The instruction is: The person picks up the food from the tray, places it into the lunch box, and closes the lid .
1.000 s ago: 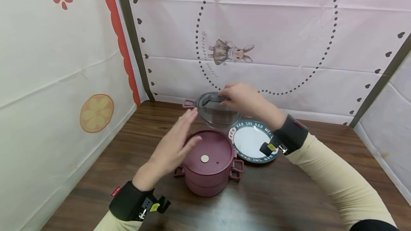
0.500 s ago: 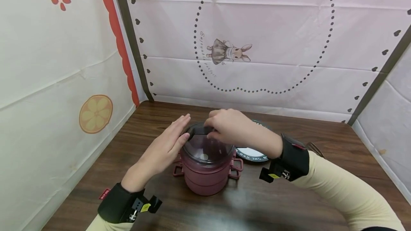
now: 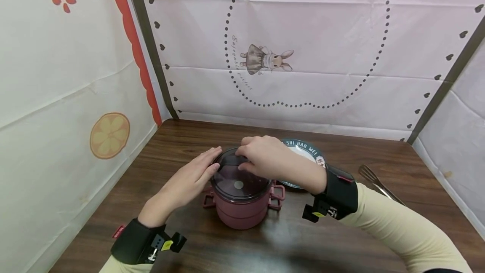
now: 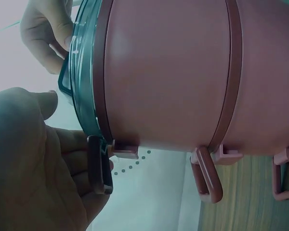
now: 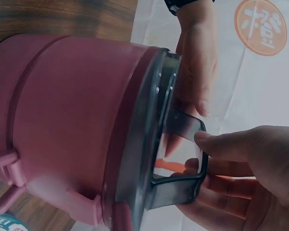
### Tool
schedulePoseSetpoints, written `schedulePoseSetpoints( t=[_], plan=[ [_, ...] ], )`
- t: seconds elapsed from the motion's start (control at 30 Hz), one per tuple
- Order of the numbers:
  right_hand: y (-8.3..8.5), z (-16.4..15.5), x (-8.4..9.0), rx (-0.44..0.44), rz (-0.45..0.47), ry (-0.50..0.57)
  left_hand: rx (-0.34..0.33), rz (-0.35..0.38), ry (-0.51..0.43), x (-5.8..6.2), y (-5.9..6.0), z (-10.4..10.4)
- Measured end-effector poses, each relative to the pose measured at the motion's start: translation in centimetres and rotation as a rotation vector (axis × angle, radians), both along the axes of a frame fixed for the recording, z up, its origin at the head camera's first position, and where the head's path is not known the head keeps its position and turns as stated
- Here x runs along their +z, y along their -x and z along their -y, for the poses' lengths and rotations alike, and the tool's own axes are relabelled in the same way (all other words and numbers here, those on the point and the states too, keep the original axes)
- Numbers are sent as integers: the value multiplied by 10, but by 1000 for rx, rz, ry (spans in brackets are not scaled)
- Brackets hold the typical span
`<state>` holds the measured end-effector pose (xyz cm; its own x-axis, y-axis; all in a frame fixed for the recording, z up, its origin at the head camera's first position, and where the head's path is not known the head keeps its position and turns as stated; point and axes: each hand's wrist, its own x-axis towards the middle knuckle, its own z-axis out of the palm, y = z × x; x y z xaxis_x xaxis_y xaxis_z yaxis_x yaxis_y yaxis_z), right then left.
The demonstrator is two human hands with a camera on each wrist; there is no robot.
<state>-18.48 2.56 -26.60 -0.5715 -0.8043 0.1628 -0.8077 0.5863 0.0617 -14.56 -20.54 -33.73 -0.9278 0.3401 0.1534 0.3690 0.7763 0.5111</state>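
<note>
A dark transparent lid sits on a stacked maroon pot. My right hand pinches the lid's black loop handle between thumb and fingers. At the lid's left edge is my left hand, its fingers nearly straight. From the left wrist, the left fingers pass behind a small side handle at the lid's rim; whether they touch it I cannot tell. The pot's maroon side handles stick out in pairs. Its inside is hidden beneath the lid.
Partly behind my right forearm lies a white plate with a lettered teal rim. A metal whisk-like utensil lies to the right, partly covered by the sleeve. Printed cloth walls enclose the wooden table at the back and sides.
My right hand has brought the lid forward and down from behind the pot onto its top. The left hand has stayed by the pot's left side, shifting slightly down and left.
</note>
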Motion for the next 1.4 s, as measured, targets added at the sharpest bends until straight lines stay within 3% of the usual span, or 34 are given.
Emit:
schedulePoseSetpoints(
  t=[0.43,0.7,0.87,1.2,1.4],
  plan=[
    [0,-5,-9,19,46,114,-9,3,12,2,-2,9],
    [-3,-49,-13,-123,192,127,-61,-23,64,1,0,22],
    [-2,-75,-30,-112,199,153,-63,-23,58,-3,1,28],
    [-5,-93,-68,-81,242,378,24,-13,68,-3,9,27],
    [-7,-90,-84,-97,246,462,-37,26,25,0,19,29]
  ],
)
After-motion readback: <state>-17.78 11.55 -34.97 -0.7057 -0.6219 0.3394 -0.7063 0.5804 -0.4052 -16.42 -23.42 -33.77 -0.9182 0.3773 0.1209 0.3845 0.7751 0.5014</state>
